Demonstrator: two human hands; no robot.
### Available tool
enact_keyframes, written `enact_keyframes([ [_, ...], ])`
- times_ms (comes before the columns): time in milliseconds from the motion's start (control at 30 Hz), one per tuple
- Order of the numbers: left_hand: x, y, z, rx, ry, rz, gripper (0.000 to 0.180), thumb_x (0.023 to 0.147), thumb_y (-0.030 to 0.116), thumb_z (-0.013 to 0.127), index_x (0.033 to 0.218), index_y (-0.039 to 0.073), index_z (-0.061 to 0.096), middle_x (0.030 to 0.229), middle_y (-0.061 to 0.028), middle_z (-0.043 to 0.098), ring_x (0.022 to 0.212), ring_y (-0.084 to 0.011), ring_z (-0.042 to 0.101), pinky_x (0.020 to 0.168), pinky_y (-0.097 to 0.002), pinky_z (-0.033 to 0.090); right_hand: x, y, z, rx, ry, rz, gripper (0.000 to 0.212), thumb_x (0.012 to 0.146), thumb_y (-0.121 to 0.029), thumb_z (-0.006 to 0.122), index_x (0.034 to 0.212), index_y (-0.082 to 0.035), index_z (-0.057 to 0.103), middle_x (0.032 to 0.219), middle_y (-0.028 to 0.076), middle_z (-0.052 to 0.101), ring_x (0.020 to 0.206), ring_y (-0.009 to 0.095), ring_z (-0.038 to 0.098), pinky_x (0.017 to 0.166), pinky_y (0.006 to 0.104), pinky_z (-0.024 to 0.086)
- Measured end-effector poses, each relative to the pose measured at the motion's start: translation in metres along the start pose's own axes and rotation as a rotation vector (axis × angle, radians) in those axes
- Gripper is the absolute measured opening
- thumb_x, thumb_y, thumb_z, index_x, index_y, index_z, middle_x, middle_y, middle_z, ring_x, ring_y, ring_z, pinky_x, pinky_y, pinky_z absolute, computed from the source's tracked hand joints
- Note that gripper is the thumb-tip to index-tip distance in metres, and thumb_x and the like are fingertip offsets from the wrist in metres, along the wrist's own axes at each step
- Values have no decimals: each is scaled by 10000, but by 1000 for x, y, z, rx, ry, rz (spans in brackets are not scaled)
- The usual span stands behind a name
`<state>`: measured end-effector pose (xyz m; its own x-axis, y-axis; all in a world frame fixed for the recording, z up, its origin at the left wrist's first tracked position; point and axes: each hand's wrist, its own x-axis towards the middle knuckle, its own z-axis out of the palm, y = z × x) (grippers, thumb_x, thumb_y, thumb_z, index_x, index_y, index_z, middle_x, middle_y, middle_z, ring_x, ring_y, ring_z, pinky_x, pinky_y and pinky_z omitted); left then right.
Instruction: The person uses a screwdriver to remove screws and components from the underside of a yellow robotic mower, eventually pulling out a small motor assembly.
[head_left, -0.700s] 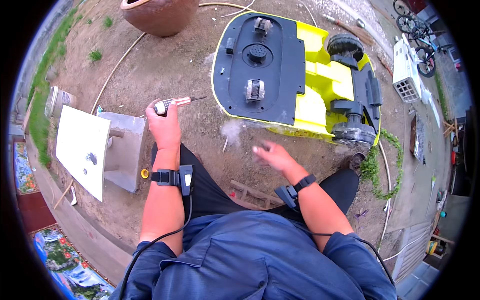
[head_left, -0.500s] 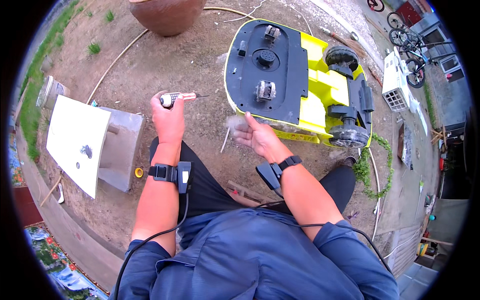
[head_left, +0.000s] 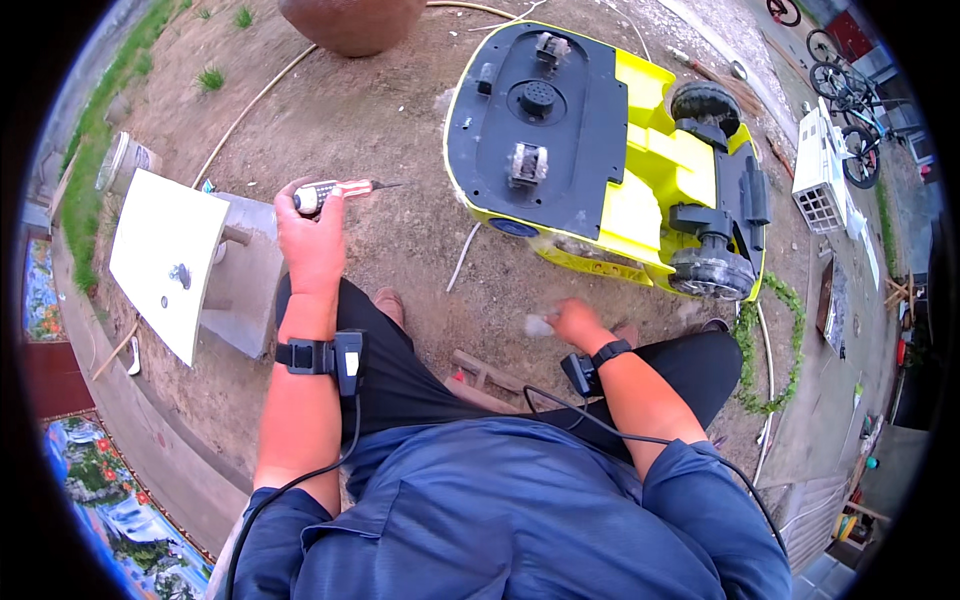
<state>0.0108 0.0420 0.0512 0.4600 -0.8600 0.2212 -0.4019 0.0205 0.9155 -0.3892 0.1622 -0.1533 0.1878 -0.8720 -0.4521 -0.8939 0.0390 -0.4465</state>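
Observation:
My left hand (head_left: 312,240) is closed round the handle of a screwdriver (head_left: 335,192), whose thin shaft points right toward the toy car. An overturned yellow ride-on toy car (head_left: 640,225) lies ahead, its dark underside panel (head_left: 500,120) and wheels facing up. My right hand (head_left: 580,322) is closed, low over the ground between my knees and apart from the car. A pale, wispy wad of fluff (head_left: 538,325) sticks out from its fingertips; what it is made of cannot be made out.
A white panel (head_left: 165,255) leans on a grey block-like stand (head_left: 245,270) at the left. A brown clay pot (head_left: 355,20) stands at the far side, with a hose (head_left: 240,115) beside it. Trailing green leaves (head_left: 795,365) lie right of the car. A wooden piece (head_left: 490,380) sits between my legs.
My right hand has drawn back from the car's near edge toward me and closed, with pale fluff at its fingers. My left hand still holds the screwdriver and has shifted slightly left.

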Motion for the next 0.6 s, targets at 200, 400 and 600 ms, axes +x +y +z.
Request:
enact_keyframes([
  [200,0,-7,-8,53,2,-15,444,949,169,786,1295,-12,575,1079,-106,691,936,-155,676,839,-319,563,6,15,-3,99,249,192,415,878,-294,761,1148,22,747,1176,255,732,1111,429,697,972,496,553],
  [400,2,-3,3,74,-21,23,449,955,177,779,1300,-21,572,1063,-93,692,928,-141,666,829,-303,556,24,32,-28,323,510,176,392,913,-218,703,1245,-12,728,1126,251,754,1082,427,715,942,465,568],
  [600,8,-6,2,61,-30,12,447,957,174,784,1302,-18,575,1061,-77,687,924,-133,657,823,-294,550,41,61,-44,221,542,402,333,926,-297,701,1155,-62,761,1033,246,758,969,420,733,870,486,581],
])
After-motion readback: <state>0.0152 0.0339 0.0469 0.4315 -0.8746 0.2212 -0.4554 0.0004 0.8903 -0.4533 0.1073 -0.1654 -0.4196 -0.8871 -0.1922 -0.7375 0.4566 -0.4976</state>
